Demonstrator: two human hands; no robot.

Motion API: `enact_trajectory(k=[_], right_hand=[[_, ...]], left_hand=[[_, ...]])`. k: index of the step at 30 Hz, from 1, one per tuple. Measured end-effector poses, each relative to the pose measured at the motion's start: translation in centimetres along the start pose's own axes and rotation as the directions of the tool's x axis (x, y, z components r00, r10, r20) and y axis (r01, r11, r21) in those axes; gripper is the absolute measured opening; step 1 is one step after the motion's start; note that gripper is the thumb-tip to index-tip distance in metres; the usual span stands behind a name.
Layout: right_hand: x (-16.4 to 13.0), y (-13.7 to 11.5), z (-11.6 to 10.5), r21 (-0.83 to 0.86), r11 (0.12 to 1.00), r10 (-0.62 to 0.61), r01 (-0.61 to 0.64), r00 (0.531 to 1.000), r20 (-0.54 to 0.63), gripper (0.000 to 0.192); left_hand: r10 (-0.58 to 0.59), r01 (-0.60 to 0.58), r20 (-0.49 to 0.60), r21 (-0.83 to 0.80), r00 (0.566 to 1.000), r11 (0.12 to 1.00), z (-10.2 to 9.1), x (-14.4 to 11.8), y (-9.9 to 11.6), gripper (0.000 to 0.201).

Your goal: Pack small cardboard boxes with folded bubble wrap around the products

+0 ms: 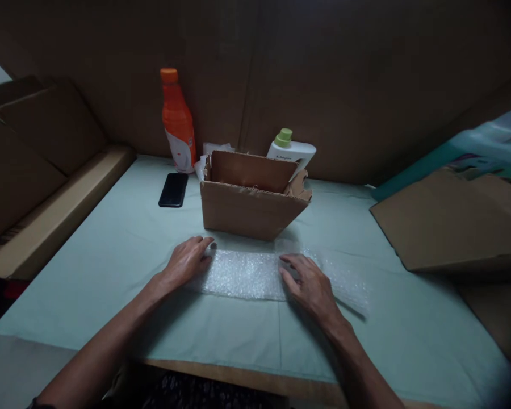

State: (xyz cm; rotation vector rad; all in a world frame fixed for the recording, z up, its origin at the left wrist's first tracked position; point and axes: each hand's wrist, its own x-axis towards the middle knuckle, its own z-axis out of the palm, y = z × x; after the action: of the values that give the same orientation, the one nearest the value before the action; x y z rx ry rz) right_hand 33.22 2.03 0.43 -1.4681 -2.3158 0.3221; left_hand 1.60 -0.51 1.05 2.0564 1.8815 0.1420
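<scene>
Pale green cloth (238, 335) is covering the tbl. L hand (188, 261) is resting at one end of the bubble wrap (247, 275), R hand (310, 284) farther along; fingers are bending loosely, can't tell if pinching. Flattening it is prob. the step in hand; the next move is apparently calling for light, even fingers. Beyond, an open box (242, 210) is standing, w/ a phone (173, 190) lying left, orange (179, 122) & white bottles (296, 152) standing behind.
</scene>
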Motion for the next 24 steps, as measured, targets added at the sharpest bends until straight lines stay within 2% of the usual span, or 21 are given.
enact_trajectory(k=[2,4,8,11,13,15,17,19,21,24], right_hand=[[0.2,0.4,0.8,-0.06,0.996,-0.068,0.067,0.998,-0.017,0.034],[0.0,1.6,1.4,-0.097,0.992,-0.082,0.08,0.997,-0.017,0.037],[-0.2,6.1,1.7,-0.11,0.992,-0.063,0.054,0.995,-0.078,0.046],[1.0,9.6,0.8,-0.135,0.99,-0.056,0.038,0.99,-0.131,0.047],[1.8,10.6,-0.4,-0.156,0.988,-0.05,0.016,0.976,-0.212,0.046],[1.8,9.5,-1.7,-0.16,0.987,-0.076,0.029,0.951,-0.299,0.041],[0.8,6.6,-2.4,-0.113,0.987,-0.148,0.117,0.938,-0.312,0.033],[-0.9,2.4,-2.2,-0.012,0.966,-0.254,0.259,0.94,-0.229,0.027],[-2.7,-1.8,-0.9,0.071,0.931,-0.35,0.358,0.93,-0.11,0.027],[-3.7,-5.9,1.9,0.048,0.925,-0.379,0.377,0.924,0.044,0.025]], left_hand=[[0.007,-0.007,-0.015,0.028,1.0,1.0,-0.2,0.2,-0.3,0.048],[0.009,-0.009,-0.002,0.044,1.0,0.999,-0.5,0.1,-0.6,0.049],[-0.019,0.016,0.063,0.044,0.998,0.999,-0.5,-1.0,-0.6,0.037],[-0.069,0.064,0.1,0.045,0.993,0.997,0.1,-3.4,0.3,0.037],[-0.108,0.106,0.126,0.026,0.986,0.994,0.9,-5.8,1.1,0.042],[-0.158,0.165,0.138,-0.047,0.978,0.985,1.9,-8.4,1.8,0.05],[-0.222,0.241,0.125,-0.165,0.967,0.956,3.0,-10.8,2.4,0.057],[-0.272,0.289,0.095,-0.288,0.957,0.913,3.7,-12.5,2.9,0.06],[-0.288,0.294,0.078,-0.405,0.954,0.866,4.1,-13.3,3.3,0.063],[-0.282,0.27,0.075,-0.59,0.957,0.761,4.1,-13.6,3.7,0.068]])
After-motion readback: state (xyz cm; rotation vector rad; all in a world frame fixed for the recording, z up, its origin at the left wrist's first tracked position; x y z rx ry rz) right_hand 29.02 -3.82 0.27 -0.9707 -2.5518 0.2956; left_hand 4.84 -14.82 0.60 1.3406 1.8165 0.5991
